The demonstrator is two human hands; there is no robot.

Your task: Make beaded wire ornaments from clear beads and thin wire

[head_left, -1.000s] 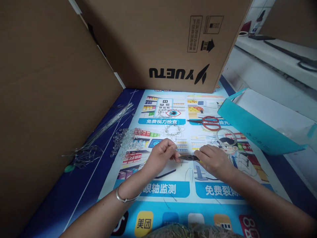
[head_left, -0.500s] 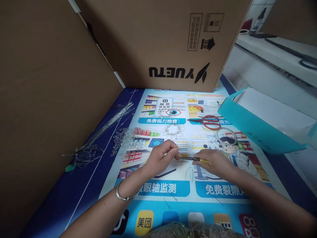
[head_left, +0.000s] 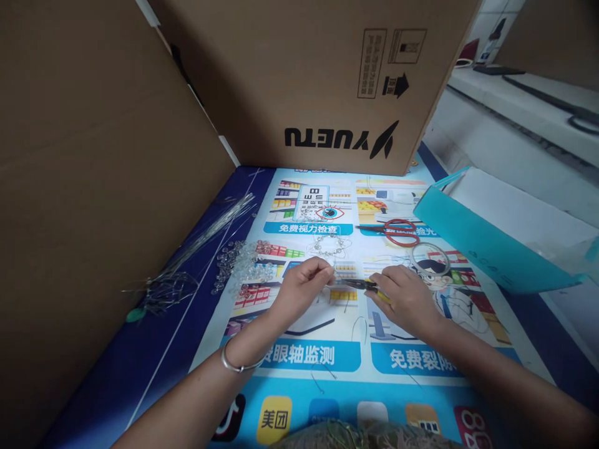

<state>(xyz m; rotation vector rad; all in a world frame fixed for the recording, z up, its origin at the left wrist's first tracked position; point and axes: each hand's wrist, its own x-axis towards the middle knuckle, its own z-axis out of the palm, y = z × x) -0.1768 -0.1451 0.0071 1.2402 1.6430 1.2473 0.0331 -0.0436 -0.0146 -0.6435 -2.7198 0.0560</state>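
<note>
My right hand (head_left: 405, 296) is closed round the yellow handles of a pair of pliers (head_left: 358, 284), whose dark jaws point left. The jaw tips reach the fingertips of my left hand (head_left: 306, 280). That hand is pinched with thumb against forefinger on what looks like a thin wire, mostly hidden by the fingers. Just beyond the left hand lies a ring of clear beads on wire (head_left: 327, 244). Loose clear beads (head_left: 243, 265) are heaped to the left of it.
A bundle of thin wires (head_left: 210, 234) lies at the left by a cardboard panel (head_left: 93, 156). Red-handled scissors (head_left: 397, 232), a roll of clear tape (head_left: 430, 259) and a turquoise box (head_left: 491, 243) are at the right. Wire offcuts (head_left: 322, 374) lie in front.
The pliers have turned in my right hand, showing more of their dark jaws, and that hand has risen slightly. My left hand stays pinched in nearly the same place.
</note>
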